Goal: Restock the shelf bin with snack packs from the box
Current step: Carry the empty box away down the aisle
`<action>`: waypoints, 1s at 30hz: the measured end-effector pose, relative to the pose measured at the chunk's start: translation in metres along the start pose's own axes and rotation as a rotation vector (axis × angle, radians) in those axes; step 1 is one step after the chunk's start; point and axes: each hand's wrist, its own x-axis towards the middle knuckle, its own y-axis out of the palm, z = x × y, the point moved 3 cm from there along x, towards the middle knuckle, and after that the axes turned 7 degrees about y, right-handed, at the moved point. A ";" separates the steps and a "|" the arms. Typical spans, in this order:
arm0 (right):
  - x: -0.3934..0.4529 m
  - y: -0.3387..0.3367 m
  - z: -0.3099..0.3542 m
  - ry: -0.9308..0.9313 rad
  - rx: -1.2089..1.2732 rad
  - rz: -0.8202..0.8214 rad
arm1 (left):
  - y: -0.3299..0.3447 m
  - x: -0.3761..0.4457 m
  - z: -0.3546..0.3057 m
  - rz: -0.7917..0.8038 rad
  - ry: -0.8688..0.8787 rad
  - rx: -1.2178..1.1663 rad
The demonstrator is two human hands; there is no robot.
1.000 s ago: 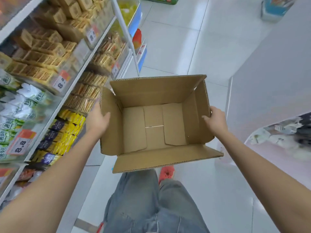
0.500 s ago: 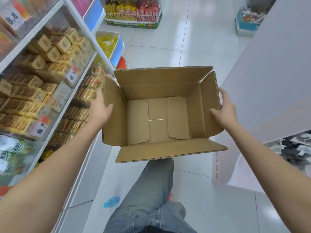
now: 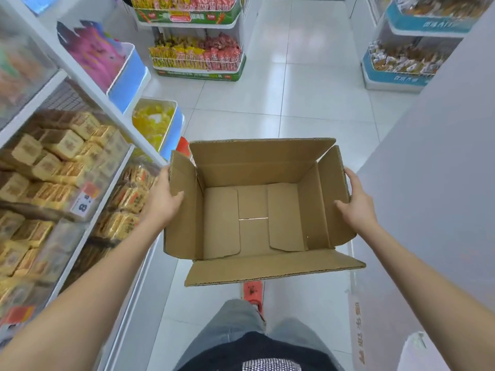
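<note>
Gripping opposite end flaps, the left hand (image 3: 163,200) and right hand (image 3: 355,203) hold the box (image 3: 257,210) above the floor (image 3: 294,103), mouth up, long side running left to right, beside the shelf (image 3: 88,223).

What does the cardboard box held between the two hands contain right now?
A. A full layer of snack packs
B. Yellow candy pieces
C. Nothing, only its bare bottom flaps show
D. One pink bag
C: the cardboard box, gripped by the left hand and right hand on its side flaps, shows only bare bottom flaps inside.
</note>
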 end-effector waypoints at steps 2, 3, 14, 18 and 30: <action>0.032 0.000 0.013 0.010 0.001 -0.011 | 0.005 0.042 -0.006 0.018 -0.012 0.018; 0.048 -0.001 0.017 0.016 -0.002 -0.019 | 0.008 0.061 -0.011 0.031 -0.029 0.042; 0.259 -0.022 0.053 0.093 0.007 -0.052 | 0.090 0.280 -0.089 0.081 0.036 0.051; 0.340 -0.045 0.063 0.127 0.006 -0.054 | 0.123 0.357 -0.131 0.121 0.027 0.061; 0.556 -0.088 0.089 0.183 0.018 -0.065 | 0.205 0.565 -0.220 0.156 0.029 -0.028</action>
